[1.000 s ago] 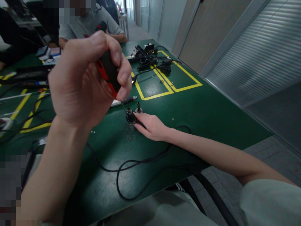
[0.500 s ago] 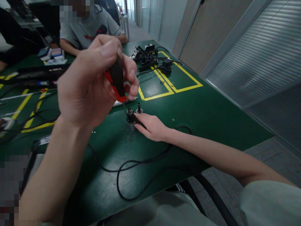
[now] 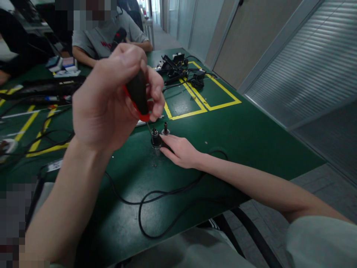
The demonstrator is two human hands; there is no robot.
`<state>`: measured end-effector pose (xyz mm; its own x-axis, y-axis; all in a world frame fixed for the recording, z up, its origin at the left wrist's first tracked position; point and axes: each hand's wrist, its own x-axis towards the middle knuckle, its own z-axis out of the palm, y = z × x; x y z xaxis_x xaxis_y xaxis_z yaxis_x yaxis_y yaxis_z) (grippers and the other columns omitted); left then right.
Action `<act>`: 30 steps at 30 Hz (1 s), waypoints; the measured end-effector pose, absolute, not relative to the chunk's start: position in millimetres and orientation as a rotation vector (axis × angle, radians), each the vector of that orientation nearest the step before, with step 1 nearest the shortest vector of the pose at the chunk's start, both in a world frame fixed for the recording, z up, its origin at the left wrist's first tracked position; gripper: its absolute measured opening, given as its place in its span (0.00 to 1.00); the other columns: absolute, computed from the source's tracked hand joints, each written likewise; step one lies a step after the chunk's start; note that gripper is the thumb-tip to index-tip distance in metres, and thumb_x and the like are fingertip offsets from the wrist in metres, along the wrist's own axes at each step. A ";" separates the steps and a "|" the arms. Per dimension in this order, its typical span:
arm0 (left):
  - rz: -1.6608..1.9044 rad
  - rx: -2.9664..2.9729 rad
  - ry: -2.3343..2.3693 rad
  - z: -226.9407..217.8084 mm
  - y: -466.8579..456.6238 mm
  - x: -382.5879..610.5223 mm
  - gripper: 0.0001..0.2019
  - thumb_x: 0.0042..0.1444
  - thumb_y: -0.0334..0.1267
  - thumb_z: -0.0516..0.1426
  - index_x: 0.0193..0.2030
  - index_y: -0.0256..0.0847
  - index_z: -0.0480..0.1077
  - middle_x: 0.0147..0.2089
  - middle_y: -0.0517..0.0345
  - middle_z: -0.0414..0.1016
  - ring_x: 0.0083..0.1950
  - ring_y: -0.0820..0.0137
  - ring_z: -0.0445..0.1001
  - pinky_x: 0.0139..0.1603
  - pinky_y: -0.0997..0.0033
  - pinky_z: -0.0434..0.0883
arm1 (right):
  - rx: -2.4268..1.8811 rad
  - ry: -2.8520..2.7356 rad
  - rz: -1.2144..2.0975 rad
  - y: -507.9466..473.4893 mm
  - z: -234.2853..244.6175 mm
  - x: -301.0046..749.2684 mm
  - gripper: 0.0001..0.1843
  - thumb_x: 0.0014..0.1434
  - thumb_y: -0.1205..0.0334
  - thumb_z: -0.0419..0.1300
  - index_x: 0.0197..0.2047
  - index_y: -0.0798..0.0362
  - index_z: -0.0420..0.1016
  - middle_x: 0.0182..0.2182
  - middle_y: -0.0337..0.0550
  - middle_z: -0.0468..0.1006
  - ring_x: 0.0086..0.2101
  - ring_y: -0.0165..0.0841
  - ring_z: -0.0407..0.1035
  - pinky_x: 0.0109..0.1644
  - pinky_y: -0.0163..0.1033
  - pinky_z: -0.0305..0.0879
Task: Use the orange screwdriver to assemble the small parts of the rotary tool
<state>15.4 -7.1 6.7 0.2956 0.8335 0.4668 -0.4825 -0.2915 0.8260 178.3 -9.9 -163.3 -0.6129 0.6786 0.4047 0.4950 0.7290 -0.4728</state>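
My left hand is raised and wrapped round the black and red handle of a screwdriver. The thin shaft slants down to a small black cylindrical part with a round metallic base, which stands upright on the green table. Whether the tip sits in a screw is too small to tell. From the right, my right hand pinches the side of this part between thumb and fingers. Just behind it stands a second small piece, a dark stem on a round flange. A tiny bit, perhaps a screw, lies in front.
A black cable loops across the table near me. Dark equipment with cables sits at the back by yellow tape. More black gear lies at the left. Another person sits across the table.
The screwdriver handle has turned slightly within my left hand, and that hand has shifted a little to the right. My right hand keeps its hold on the black part.
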 end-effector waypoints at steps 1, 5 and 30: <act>1.322 1.344 0.366 6.6 -7.4 15.0 0.20 0.69 0.29 0.42 0.26 0.40 0.66 0.22 0.60 0.67 0.18 0.75 0.63 0.17 0.76 0.56 | -0.888 -2.360 0.424 -9.8 -163.3 178.3 0.20 0.75 0.59 0.49 0.64 0.59 0.65 0.56 0.61 0.80 0.54 0.47 0.76 0.58 0.57 0.75; 1.294 1.320 0.443 9.2 -8.3 13.2 0.26 0.72 0.33 0.36 0.28 0.39 0.68 0.19 0.61 0.57 0.16 0.75 0.56 0.16 0.74 0.46 | -0.879 -2.359 0.418 -9.4 -164.5 178.5 0.20 0.75 0.59 0.49 0.64 0.60 0.66 0.56 0.62 0.80 0.54 0.47 0.77 0.58 0.56 0.75; 1.238 1.384 0.426 7.3 -8.7 9.6 0.25 0.72 0.31 0.37 0.31 0.37 0.71 0.25 0.58 0.70 0.25 0.71 0.70 0.25 0.70 0.64 | -0.869 -2.348 0.413 -9.6 -165.3 177.7 0.20 0.75 0.59 0.49 0.64 0.60 0.66 0.56 0.61 0.80 0.54 0.47 0.77 0.58 0.55 0.75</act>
